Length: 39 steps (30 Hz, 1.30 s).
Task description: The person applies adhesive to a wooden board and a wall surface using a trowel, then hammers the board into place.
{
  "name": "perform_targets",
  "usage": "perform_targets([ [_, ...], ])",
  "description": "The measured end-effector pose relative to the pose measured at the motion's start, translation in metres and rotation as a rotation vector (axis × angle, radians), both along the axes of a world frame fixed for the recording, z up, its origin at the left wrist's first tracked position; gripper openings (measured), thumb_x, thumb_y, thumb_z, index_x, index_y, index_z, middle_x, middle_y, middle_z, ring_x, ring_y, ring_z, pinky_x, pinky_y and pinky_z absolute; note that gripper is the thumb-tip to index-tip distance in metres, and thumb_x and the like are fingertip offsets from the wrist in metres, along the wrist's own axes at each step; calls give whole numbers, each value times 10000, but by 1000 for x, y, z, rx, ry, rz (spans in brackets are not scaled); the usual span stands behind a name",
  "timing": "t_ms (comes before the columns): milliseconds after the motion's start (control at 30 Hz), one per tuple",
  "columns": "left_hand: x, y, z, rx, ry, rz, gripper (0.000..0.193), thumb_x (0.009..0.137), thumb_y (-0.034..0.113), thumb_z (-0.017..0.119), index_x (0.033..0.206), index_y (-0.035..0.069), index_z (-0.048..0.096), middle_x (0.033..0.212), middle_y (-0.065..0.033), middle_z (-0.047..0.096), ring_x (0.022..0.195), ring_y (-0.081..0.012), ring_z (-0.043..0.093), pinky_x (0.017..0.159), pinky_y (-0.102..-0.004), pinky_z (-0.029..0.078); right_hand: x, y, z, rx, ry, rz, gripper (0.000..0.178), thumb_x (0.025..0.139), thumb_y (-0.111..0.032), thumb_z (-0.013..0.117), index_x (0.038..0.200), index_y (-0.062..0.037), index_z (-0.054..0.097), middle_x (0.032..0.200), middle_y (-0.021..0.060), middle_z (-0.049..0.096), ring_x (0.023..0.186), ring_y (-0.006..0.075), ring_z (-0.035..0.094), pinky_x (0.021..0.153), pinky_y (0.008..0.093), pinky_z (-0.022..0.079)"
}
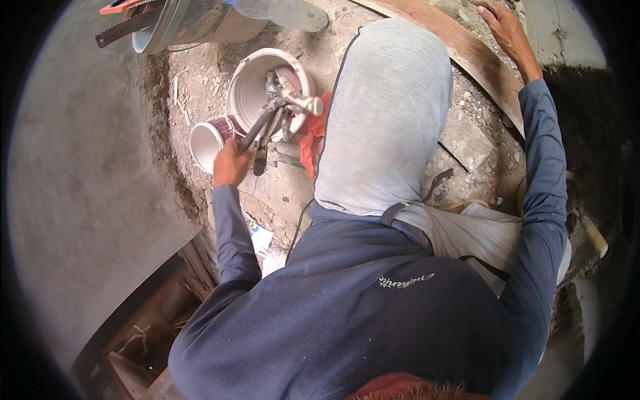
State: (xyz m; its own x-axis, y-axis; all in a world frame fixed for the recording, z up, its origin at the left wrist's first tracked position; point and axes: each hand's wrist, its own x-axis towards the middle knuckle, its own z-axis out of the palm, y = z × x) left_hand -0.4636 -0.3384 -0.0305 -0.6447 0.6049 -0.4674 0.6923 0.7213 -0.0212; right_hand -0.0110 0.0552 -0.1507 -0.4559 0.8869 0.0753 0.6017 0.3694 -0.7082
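A hammer [261, 124] with a dark handle and a pale, worn head is gripped in my left hand [232, 164]. Its head is over the mouth of a whitish bucket [244, 93], which holds several other tools. Just beside that hand lies a small white and maroon pail [204, 144]. My right hand [505, 28] is stretched out at the far right, fingers apart, by the edge of a long reddish-brown board [460, 43]. Nothing shows in it, though its fingertips are partly cut off by the dark rim.
A larger bucket [200, 30] with a saw [130, 28] stands at the far left by the grey wall [80, 153]. Red plastic [309, 143] lies beside my knee. A stone slab [467, 141] and rubble cover the ground to the right. A pale handle [593, 237] sticks out near my right elbow.
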Motion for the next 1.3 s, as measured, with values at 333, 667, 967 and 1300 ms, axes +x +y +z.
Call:
perform_targets([
  [333,24,46,-54,134,406,-619,173,916,250,633,1006,105,666,885,-177,707,765,-369,695,666,-501,522,-8,-5,10,100,1,3,312,954,-234,558,1091,19,680,1015,233,694,952,363,665,838,406,509],
  [667,34,33,-82,-125,81,-607,316,862,350,705,969,71,603,805,-209,703,783,-395,699,694,-498,534,-4,-4,17,113,-26,-23,312,951,-261,543,1083,-13,678,994,248,688,913,364,675,792,428,513],
  [967,17,99,167,288,-329,-31,287,958,216,604,1063,-32,703,665,-14,583,548,-70,496,490,-244,371,-3,-3,46,-178,179,-100,385,970,-344,523,1020,6,674,831,146,691,773,240,663,722,372,515],
  [1300,139,257,57,1366,-956,-97,358,995,253,605,1229,-18,629,799,-109,698,557,-104,569,459,-223,392,-79,-41,56,-549,782,118,1008,851,-807,452,1318,83,518,1147,260,627,1026,299,673,859,379,582],
])
